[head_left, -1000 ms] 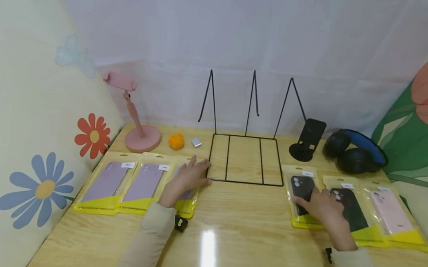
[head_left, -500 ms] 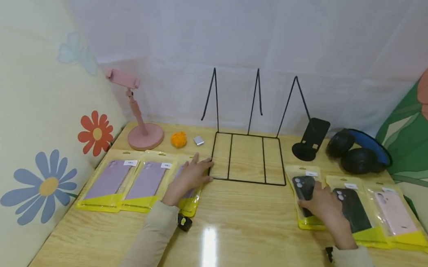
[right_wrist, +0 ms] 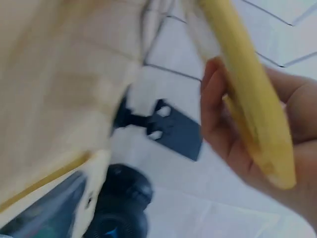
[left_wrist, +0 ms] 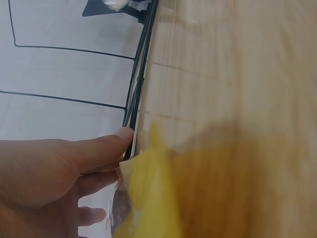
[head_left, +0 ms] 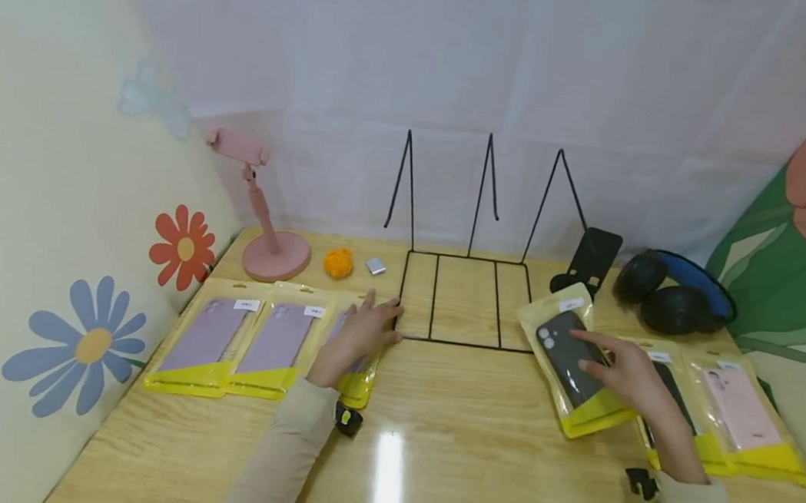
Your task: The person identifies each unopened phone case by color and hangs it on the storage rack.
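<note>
Black phone case (head_left: 568, 354): dark front with round camera rings at its upper left, inside a clear-fronted packet (head_left: 549, 387) with pale yellow margins, a bright yellow band along the bottom and a white label (head_left: 571, 303) at the top.
Packet's place: in the right hand (head_left: 638, 377), tilted and raised above the bench (head_left: 473, 456), mostly left of the fingers.
Right fingers (head_left: 598, 340): curled, gripping the packet, which passes between them; the gap is no wider than its thickness.
Left fingers (head_left: 371, 319): spread and loose, lying over the upper part of a purple-cased packet (head_left: 362, 384) beside the wire rack (head_left: 433, 299), gripping nothing.
Left of the left fingers: two more purple-cased packets, side by side.
Right of the right fingers: another black-cased packet (head_left: 702, 451), partly hidden, then a pink-cased packet (head_left: 743, 407).
Beyond the right fingers: a black phone stand (head_left: 595, 254) and headphones (head_left: 680, 308).
Beyond the left fingers: an orange ball (head_left: 338, 263), a small silvery block (head_left: 376, 266) and a pink stand (head_left: 275, 256).
Bench: pale wood grain, a bright reflection between the hands.
Room: pale lilac cloth (head_left: 332, 47) behind, flower-printed panels at either side.
</note>
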`<action>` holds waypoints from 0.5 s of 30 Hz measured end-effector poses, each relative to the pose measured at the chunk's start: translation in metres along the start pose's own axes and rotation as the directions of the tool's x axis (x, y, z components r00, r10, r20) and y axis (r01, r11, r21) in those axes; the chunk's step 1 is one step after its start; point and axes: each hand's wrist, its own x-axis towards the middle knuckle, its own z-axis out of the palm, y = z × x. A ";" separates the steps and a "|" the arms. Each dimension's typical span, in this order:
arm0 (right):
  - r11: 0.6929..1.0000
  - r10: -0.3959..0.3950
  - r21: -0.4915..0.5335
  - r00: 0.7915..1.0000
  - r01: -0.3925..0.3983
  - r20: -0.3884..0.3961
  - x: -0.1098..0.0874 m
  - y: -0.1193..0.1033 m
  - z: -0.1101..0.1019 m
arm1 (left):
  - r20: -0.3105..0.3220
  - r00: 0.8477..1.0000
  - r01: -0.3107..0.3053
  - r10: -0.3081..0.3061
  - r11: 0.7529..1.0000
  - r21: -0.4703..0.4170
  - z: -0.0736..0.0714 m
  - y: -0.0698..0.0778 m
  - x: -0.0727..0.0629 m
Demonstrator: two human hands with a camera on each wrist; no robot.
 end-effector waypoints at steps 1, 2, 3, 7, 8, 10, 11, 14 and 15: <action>0.999 -0.029 0.034 1.000 0.030 -0.006 -0.002 -0.005 -0.002 | -0.003 1.000 0.000 0.000 1.000 0.003 0.000 -0.001 0.000; 0.996 -0.053 0.072 0.999 0.054 -0.011 -0.003 -0.009 -0.004 | -0.006 1.000 0.001 -0.001 1.000 0.005 0.000 -0.001 0.001; 0.990 -0.081 0.114 0.997 0.082 -0.017 -0.005 -0.015 -0.005 | -0.009 1.000 0.001 -0.001 1.000 0.003 -0.001 -0.002 0.001; 0.957 -0.148 0.242 0.987 0.160 -0.068 -0.011 -0.043 -0.006 | -0.016 1.000 0.002 -0.002 1.000 -0.007 -0.001 -0.003 0.002; 0.944 -0.174 0.267 0.980 0.194 -0.096 -0.012 -0.050 -0.006 | -0.017 1.000 0.001 -0.002 1.000 -0.011 -0.002 -0.002 0.002; 0.915 -0.232 0.299 0.959 0.272 -0.161 -0.013 -0.064 -0.006 | -0.017 1.000 0.003 -0.003 1.000 -0.018 -0.002 -0.002 0.002; 0.895 -0.266 0.313 0.944 0.318 -0.198 -0.014 -0.071 -0.005 | -0.018 1.000 0.002 -0.003 1.000 -0.018 -0.001 -0.002 0.001; 0.827 -0.353 0.347 0.889 0.442 -0.291 -0.013 -0.087 -0.003 | -0.011 1.000 0.005 -0.005 1.000 -0.025 0.000 -0.002 0.000; 0.810 -0.370 0.351 0.874 0.470 -0.315 -0.013 -0.092 -0.001 | -0.009 1.000 0.005 -0.005 1.000 -0.028 0.000 -0.001 0.000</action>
